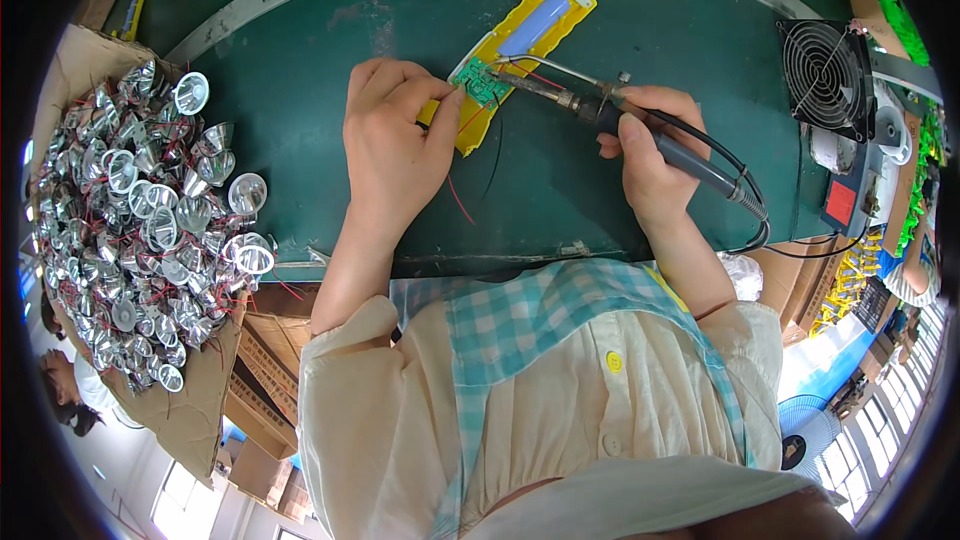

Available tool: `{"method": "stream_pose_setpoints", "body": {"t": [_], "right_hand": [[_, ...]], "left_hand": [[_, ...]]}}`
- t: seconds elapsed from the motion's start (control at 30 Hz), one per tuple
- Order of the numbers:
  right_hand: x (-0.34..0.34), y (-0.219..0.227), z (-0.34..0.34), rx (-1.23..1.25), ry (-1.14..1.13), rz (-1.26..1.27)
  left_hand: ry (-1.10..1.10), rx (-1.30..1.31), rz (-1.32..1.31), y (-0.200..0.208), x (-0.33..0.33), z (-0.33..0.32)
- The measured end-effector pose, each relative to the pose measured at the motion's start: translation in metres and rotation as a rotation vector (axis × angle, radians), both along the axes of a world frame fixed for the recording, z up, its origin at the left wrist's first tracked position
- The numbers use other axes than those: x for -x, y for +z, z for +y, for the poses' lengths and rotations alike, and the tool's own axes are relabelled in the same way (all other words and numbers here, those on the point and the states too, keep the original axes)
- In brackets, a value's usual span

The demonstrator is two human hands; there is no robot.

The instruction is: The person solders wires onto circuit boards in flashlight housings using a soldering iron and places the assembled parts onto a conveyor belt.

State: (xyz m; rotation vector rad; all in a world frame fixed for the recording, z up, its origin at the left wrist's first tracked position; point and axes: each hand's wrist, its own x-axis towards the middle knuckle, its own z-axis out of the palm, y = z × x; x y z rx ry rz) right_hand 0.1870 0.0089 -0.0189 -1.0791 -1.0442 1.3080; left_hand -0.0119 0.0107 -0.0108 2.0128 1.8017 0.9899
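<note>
On the green bench lies a yellow plastic housing (583, 0), tilted with its far end to the right. A blue cylindrical battery (533, 26) sits in its upper part, and a small green circuit board (480, 83) in its lower part. My right hand (660, 145) grips a soldering iron (690, 158) by its dark handle; its tip meets the board, and a thin metal tube runs beside it. My left hand (405, 130) is pinched at the board's left edge; what its fingertips hold is hidden. Red and black wires trail from the housing.
A cardboard box (215, 420) heaped with silvery reflector cups (150, 210) and red wires stands at the left. A black fan (826, 78) is at the bench's right end, near a dark box with a red label (840, 204). The iron's black cable (762, 230) loops right of my right hand.
</note>
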Motion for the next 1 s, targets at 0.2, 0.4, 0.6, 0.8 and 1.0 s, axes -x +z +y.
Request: {"method": "stream_pose_setpoints", "body": {"t": [0.2,0.4,0.6,0.8,1.0], "right_hand": [[0.000,0.004,-0.003,-0.027,0.046,-0.021],[-0.007,-0.002,-0.003,-0.023,0.014,-0.006],[-0.004,0.005,-0.006,-0.043,0.034,0.017],[-0.004,0.003,-0.006,-0.021,0.030,-0.007],[-0.004,0.001,-0.006,-0.012,0.051,0.009]], "left_hand": [[-0.024,-0.005,0.035,0.009,0.002,-0.005],[-0.257,0.052,0.229,0.035,0.020,-0.024],[-0.632,0.082,0.383,0.032,0.022,-0.043],[-0.339,0.003,0.135,0.020,0.020,-0.029],[-0.034,-0.007,0.094,0.009,0.003,-0.014]]}}
